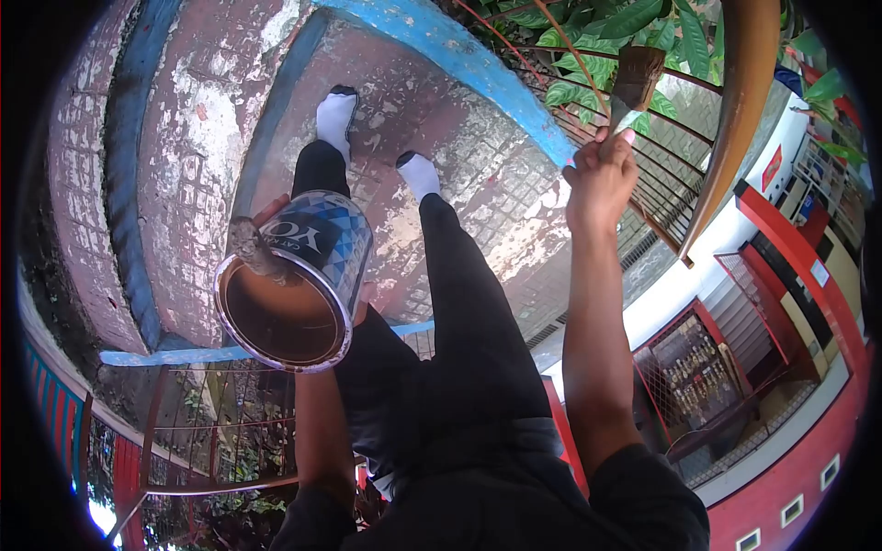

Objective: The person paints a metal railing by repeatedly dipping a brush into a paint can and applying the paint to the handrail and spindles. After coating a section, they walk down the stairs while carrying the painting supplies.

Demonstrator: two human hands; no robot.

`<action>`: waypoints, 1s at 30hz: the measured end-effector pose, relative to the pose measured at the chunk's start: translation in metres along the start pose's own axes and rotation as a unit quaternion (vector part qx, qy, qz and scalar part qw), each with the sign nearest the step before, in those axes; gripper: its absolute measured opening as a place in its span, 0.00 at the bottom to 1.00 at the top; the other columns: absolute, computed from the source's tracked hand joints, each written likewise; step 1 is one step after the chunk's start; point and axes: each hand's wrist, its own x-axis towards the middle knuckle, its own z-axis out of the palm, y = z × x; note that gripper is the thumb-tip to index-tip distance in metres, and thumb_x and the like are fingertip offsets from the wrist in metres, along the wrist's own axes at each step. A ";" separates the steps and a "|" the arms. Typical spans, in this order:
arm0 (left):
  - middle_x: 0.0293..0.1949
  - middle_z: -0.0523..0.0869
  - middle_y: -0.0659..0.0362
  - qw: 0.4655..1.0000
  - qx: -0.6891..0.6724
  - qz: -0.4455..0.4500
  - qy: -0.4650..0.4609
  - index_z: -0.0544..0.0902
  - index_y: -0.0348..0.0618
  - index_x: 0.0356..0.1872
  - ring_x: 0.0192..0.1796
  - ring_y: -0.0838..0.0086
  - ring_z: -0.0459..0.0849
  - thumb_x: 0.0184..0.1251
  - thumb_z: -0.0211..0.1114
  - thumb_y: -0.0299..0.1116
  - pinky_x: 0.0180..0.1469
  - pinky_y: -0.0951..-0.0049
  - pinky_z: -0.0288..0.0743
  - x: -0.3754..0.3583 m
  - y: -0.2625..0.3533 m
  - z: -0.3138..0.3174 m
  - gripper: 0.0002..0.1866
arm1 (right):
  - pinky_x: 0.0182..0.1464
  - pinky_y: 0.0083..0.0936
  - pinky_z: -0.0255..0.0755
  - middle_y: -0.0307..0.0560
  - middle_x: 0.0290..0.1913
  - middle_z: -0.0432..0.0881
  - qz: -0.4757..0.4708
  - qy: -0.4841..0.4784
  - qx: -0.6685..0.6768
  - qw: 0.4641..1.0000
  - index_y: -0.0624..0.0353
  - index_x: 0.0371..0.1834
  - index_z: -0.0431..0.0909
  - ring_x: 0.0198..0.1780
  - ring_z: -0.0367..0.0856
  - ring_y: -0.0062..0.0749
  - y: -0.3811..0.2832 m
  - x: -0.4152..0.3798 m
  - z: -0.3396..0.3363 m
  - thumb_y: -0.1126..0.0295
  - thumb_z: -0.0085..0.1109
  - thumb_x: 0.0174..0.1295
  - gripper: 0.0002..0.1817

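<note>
My left hand (271, 210), mostly hidden behind a paint can (344, 230), is wrapped round it, with fingertips showing at its far side. The can has a blue-and-white patterned label and tilts its mouth toward me. Brown paint coats the inside, and a grey-brown smeared lump (250, 243) sits on its outer wall and rim. Raised at the upper right, my right hand (602, 174) grips a paintbrush (636, 83) by the handle. Its bristles are dark with brown paint and point up, close to a brown handrail (742, 119).
Thin metal railing bars (675, 174) run below the handrail, with green leaves (634, 23) pushing through. Worn steps (193, 156) with blue-painted edges (441, 41) lie under my socked feet (420, 174). A second railing (220, 427) is at lower left, a red-and-white building (781, 468) at right.
</note>
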 end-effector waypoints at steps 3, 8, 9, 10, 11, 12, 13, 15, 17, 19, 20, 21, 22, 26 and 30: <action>0.75 0.73 0.42 0.999 -0.029 0.011 0.015 0.56 0.39 0.83 0.77 0.48 0.76 0.50 0.88 0.57 0.78 0.48 0.74 -0.001 -0.002 0.010 0.66 | 0.24 0.20 0.51 0.30 0.26 0.63 0.007 0.006 -0.006 1.000 0.53 0.44 0.73 0.24 0.57 0.15 0.005 -0.009 -0.015 0.42 0.40 0.91 0.27; 0.76 0.72 0.43 1.000 -0.023 0.021 0.002 0.55 0.40 0.84 0.78 0.48 0.75 0.50 0.89 0.57 0.79 0.48 0.74 -0.002 -0.006 0.015 0.67 | 0.24 0.21 0.52 0.31 0.26 0.63 0.019 0.046 0.043 0.998 0.54 0.44 0.73 0.24 0.57 0.16 0.006 -0.021 -0.002 0.42 0.39 0.91 0.27; 0.76 0.72 0.43 1.000 -0.025 0.006 -0.002 0.55 0.41 0.84 0.78 0.49 0.75 0.50 0.89 0.57 0.79 0.48 0.73 -0.002 -0.006 0.015 0.67 | 0.24 0.22 0.52 0.31 0.26 0.63 0.026 0.056 0.063 0.996 0.54 0.45 0.73 0.24 0.57 0.16 0.006 -0.022 0.000 0.43 0.39 0.91 0.27; 0.76 0.72 0.44 1.000 -0.008 0.019 -0.015 0.55 0.41 0.84 0.79 0.49 0.74 0.50 0.89 0.57 0.79 0.49 0.73 -0.002 -0.008 0.012 0.67 | 0.24 0.22 0.52 0.31 0.26 0.63 0.027 0.062 0.071 0.995 0.54 0.45 0.73 0.24 0.57 0.16 0.007 -0.023 0.002 0.43 0.39 0.91 0.27; 0.76 0.72 0.44 0.999 -0.004 0.028 -0.022 0.55 0.41 0.84 0.79 0.49 0.74 0.50 0.89 0.57 0.79 0.49 0.73 0.001 -0.008 0.012 0.67 | 0.24 0.22 0.52 0.31 0.26 0.63 0.027 0.062 0.101 0.993 0.54 0.45 0.72 0.24 0.57 0.17 0.008 -0.023 0.006 0.43 0.39 0.91 0.26; 0.76 0.72 0.44 0.999 -0.003 0.045 -0.025 0.56 0.41 0.84 0.79 0.50 0.74 0.50 0.89 0.57 0.79 0.50 0.73 0.004 -0.007 0.014 0.67 | 0.24 0.22 0.52 0.32 0.26 0.63 0.028 0.063 0.132 0.989 0.54 0.45 0.72 0.24 0.58 0.17 0.008 -0.023 0.009 0.43 0.39 0.91 0.26; 0.76 0.72 0.44 0.998 -0.001 0.061 -0.029 0.56 0.40 0.84 0.79 0.50 0.74 0.50 0.89 0.57 0.79 0.50 0.73 0.006 -0.006 0.016 0.67 | 0.24 0.22 0.52 0.32 0.26 0.63 0.029 0.070 0.144 0.987 0.54 0.45 0.72 0.24 0.58 0.17 0.008 -0.023 0.012 0.43 0.39 0.91 0.26; 0.76 0.72 0.45 0.995 0.003 0.092 -0.033 0.57 0.40 0.84 0.78 0.51 0.75 0.50 0.89 0.57 0.79 0.51 0.73 0.012 -0.005 0.019 0.66 | 0.24 0.22 0.52 0.32 0.26 0.62 0.028 0.090 0.178 0.979 0.54 0.46 0.72 0.24 0.58 0.18 0.006 -0.021 0.019 0.43 0.39 0.92 0.26; 0.76 0.72 0.44 0.998 -0.056 0.027 -0.023 0.57 0.39 0.84 0.78 0.51 0.74 0.50 0.89 0.58 0.79 0.51 0.73 0.013 0.002 0.022 0.67 | 0.23 0.21 0.53 0.32 0.26 0.63 0.013 0.098 0.185 0.978 0.55 0.45 0.72 0.23 0.57 0.17 0.002 -0.025 0.031 0.44 0.39 0.92 0.26; 0.76 0.72 0.43 0.998 -0.043 0.044 -0.031 0.57 0.39 0.84 0.79 0.50 0.74 0.50 0.89 0.58 0.79 0.49 0.73 0.018 0.006 0.021 0.66 | 0.23 0.21 0.54 0.32 0.26 0.64 0.014 0.066 0.150 0.986 0.55 0.45 0.71 0.23 0.57 0.16 -0.004 -0.036 0.043 0.45 0.37 0.92 0.26; 0.77 0.71 0.43 0.994 -0.006 0.100 -0.035 0.56 0.39 0.84 0.79 0.50 0.73 0.51 0.88 0.58 0.80 0.49 0.72 0.023 -0.001 0.020 0.67 | 0.23 0.20 0.56 0.33 0.26 0.66 0.019 0.053 0.150 0.987 0.55 0.45 0.73 0.23 0.59 0.15 -0.002 -0.042 0.050 0.45 0.36 0.92 0.26; 0.77 0.71 0.43 0.987 0.030 0.155 -0.041 0.56 0.39 0.85 0.79 0.49 0.73 0.51 0.88 0.58 0.81 0.48 0.71 0.028 -0.005 0.019 0.67 | 0.25 0.24 0.62 0.35 0.25 0.71 0.021 0.055 0.100 0.993 0.58 0.42 0.76 0.23 0.66 0.19 0.001 -0.046 0.056 0.47 0.37 0.92 0.29; 0.78 0.70 0.44 0.990 -0.008 0.134 -0.034 0.54 0.39 0.86 0.80 0.49 0.72 0.51 0.88 0.58 0.82 0.47 0.69 0.028 -0.006 0.021 0.68 | 0.27 0.27 0.65 0.37 0.24 0.73 -0.014 0.027 0.020 0.999 0.60 0.40 0.78 0.24 0.70 0.21 0.005 -0.049 0.060 0.48 0.38 0.92 0.30; 0.72 0.75 0.46 0.991 -0.026 0.126 -0.030 0.64 0.33 0.80 0.69 0.55 0.82 0.46 0.88 0.61 0.71 0.60 0.80 0.046 0.009 0.017 0.65 | 0.32 0.33 0.68 0.41 0.22 0.76 -0.035 0.046 -0.045 0.997 0.62 0.37 0.81 0.25 0.74 0.26 0.002 -0.056 0.061 0.49 0.40 0.92 0.31; 0.71 0.77 0.50 0.981 -0.032 0.131 -0.137 0.62 0.41 0.84 0.69 0.62 0.83 0.48 0.88 0.60 0.71 0.59 0.81 0.070 0.035 -0.003 0.65 | 0.31 0.34 0.69 0.41 0.22 0.76 -0.010 0.112 -0.031 0.993 0.62 0.37 0.81 0.25 0.73 0.26 -0.018 -0.043 0.020 0.49 0.41 0.92 0.31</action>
